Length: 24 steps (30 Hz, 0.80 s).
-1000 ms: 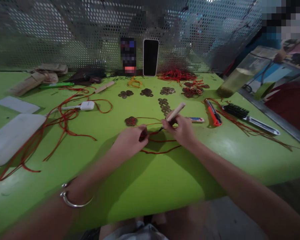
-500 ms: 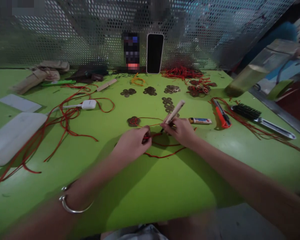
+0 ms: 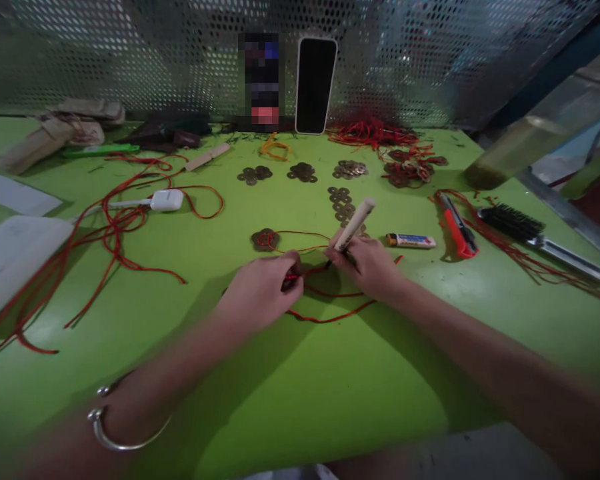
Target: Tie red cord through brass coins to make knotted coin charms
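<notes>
My left hand (image 3: 265, 287) is closed on a red cord (image 3: 316, 270), pinching a knotted part of it between thumb and fingers. My right hand (image 3: 367, 263) grips a pale pen-like tool (image 3: 356, 225), tilted, with its dark tip down close to the cord. Loose lengths of the cord curve over the green table beneath and between both hands. Just beyond my left hand lies a flower-shaped cluster of coins (image 3: 265, 239) with thin red cord on it. What sits inside my left fist is mostly hidden.
Coin piles (image 3: 303, 172) lie farther back, with a red cord heap (image 3: 375, 132) behind. At right are a glue tube (image 3: 411, 241), a box cutter (image 3: 457, 227), a brush (image 3: 513, 223) and a tilted bottle (image 3: 540, 127). Tangled red cords and a white charger plug (image 3: 167, 200) lie left. A phone (image 3: 316, 85) leans on the mesh.
The camera view has shifted slightly, so the things at the back sit higher in the picture. Both hands keep their holds, with hardly any movement over the cord.
</notes>
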Each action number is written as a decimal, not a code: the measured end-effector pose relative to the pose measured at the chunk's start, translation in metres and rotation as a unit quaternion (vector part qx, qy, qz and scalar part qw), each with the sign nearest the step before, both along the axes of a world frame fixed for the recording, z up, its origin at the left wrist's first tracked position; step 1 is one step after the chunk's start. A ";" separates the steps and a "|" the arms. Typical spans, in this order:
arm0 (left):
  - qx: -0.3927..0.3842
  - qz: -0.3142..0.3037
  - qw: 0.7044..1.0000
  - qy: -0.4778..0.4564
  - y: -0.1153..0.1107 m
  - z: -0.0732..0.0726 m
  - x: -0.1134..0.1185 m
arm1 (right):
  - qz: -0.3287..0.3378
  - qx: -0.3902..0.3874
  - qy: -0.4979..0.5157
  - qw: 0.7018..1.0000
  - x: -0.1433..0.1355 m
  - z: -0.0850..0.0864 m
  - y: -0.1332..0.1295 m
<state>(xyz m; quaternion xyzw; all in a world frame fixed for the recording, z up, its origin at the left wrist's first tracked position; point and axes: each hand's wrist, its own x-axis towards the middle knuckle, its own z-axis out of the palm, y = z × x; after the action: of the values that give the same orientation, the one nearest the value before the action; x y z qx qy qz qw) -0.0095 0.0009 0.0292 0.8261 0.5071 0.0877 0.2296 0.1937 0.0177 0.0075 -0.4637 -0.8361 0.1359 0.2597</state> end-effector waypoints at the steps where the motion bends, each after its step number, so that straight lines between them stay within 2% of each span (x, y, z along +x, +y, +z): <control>1: -0.004 0.000 1.000 -0.001 0.000 0.000 0.000 | -0.003 0.004 0.005 1.000 0.000 0.000 0.000; 4: -0.011 -0.004 1.000 -0.002 0.000 0.000 0.000 | -0.020 0.015 0.027 0.999 0.001 0.000 0.000; 17: 0.003 -0.008 1.000 -0.007 0.001 -0.002 0.000 | 0.009 -0.004 0.010 1.000 -0.001 0.001 0.000; 24: -0.002 -0.010 1.000 -0.010 0.001 -0.002 0.000 | -0.001 -0.004 0.027 1.000 -0.001 0.000 -0.001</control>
<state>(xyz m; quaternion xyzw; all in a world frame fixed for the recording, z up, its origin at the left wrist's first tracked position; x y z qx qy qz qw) -0.0100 0.0018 0.0275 0.8297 0.4967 0.0923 0.2375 0.1924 0.0167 0.0076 -0.4617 -0.8279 0.1510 0.2805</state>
